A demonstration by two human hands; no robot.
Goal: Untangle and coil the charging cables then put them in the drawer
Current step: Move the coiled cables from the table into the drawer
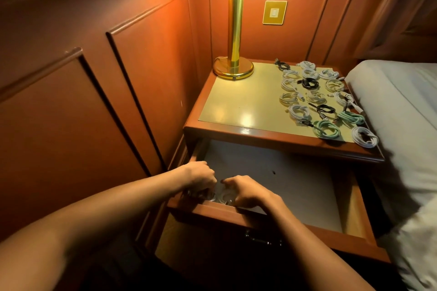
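The white coil (225, 196) lies in the front left corner of the drawer (350, 215), with my right grip (247, 192) curled round it. My left grip (201, 178) curls down just beside it, and I cannot tell whether it holds anything. The other coiled cables (316, 99) wait along the right edge of the surface (236, 104). If I let go carelessly, I judge the coil could spring loose and tangle again. I can read no writing anywhere

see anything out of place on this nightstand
Mostly tidy. One white cable coil at the front right corner sits past the yellow top, on the wooden rim near the edge. A small dark spot marks the drawer floor.
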